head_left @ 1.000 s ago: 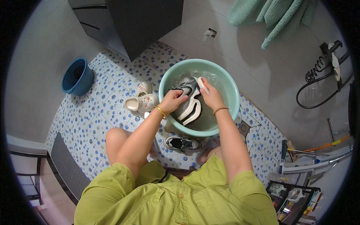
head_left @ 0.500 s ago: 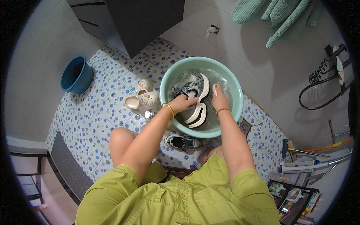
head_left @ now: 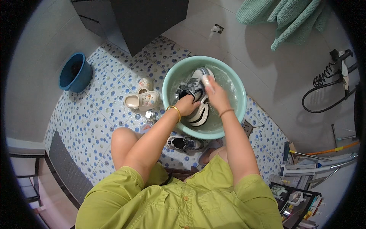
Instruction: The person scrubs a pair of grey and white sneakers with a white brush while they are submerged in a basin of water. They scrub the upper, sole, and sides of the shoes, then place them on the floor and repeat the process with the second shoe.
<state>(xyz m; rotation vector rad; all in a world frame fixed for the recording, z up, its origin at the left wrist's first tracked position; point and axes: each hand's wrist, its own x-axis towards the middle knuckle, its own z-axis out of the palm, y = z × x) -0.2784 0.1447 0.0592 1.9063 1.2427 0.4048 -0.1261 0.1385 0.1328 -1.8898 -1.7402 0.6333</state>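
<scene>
A light green basin (head_left: 166, 82) of cloudy, sudsy water stands in front of me. Over it, a grey, white and black sneaker (head_left: 196, 81) is tilted with its thick white sole toward the right. My left hand (head_left: 187, 106) is closed around the shoe's heel end. My right hand (head_left: 217, 95) grips a small whitish block-like thing (head_left: 207, 81) and presses it against the toe end; its exact kind is hidden by the fingers. A second grey and black sneaker (head_left: 185, 143) sits on the floor between my feet, just below the basin.
Cream clogs (head_left: 146, 100) with charms lie left of the basin, and a blue bucket (head_left: 84, 79) stands farther left. A dark cabinet (head_left: 148, 23) hangs at the back. A wall tap (head_left: 216, 29), green towel (head_left: 289, 19), coiled hose (head_left: 320, 80) and drain (head_left: 248, 129) are right.
My right hand has moved left and up from the basin's right side onto the sneaker's toe. The shoe has turned slightly in my left hand.
</scene>
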